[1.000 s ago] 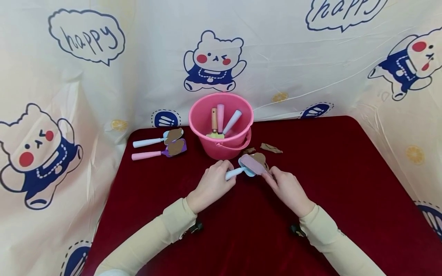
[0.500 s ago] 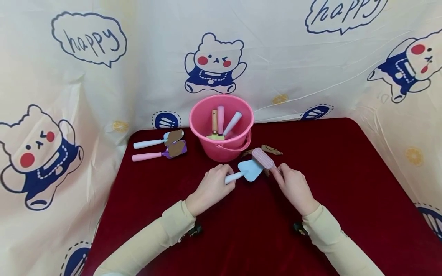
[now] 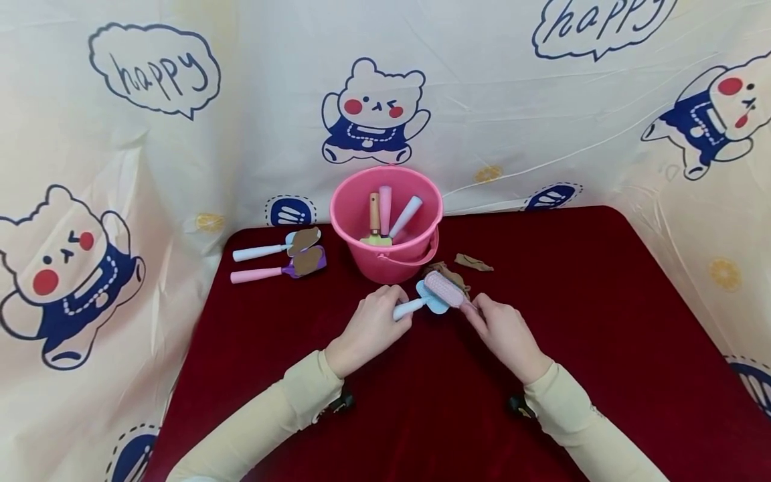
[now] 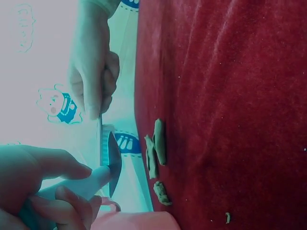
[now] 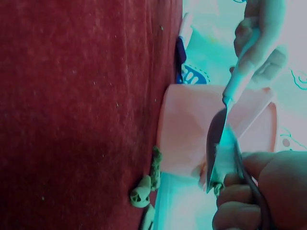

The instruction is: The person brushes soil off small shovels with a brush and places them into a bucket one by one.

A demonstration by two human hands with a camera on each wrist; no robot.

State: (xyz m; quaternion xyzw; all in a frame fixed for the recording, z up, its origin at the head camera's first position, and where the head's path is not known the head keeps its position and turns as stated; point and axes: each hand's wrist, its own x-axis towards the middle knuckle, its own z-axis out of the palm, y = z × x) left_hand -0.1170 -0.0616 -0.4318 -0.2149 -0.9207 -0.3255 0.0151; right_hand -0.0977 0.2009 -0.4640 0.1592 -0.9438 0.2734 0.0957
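In the head view my left hand (image 3: 367, 328) grips the handle of a small light blue trowel (image 3: 409, 308), held over the red table in front of the bucket. My right hand (image 3: 512, 338) holds a mauve brush (image 3: 444, 288) by its handle, its head lying across the trowel's blade. From the left wrist, the brush's edge (image 4: 100, 139) shows close against the grey-blue blade (image 4: 114, 163). Just behind the tools lie brown clay-like scraps (image 3: 453, 274), partly hidden by the brush. A separate brown strip (image 3: 474, 262) rests farther back to the right.
A pink bucket (image 3: 385, 264) stands behind the hands, with several handled tools inside, among them one with a wooden handle (image 3: 374, 213). On the left lie a blue-handled trowel (image 3: 259, 252) and a pink-handled purple shovel (image 3: 255, 275), both with brown material on their blades.
The brush has swept right toward the blade's edge, baring the blade, then come back left over it. My left hand with the trowel has stayed nearly in place.
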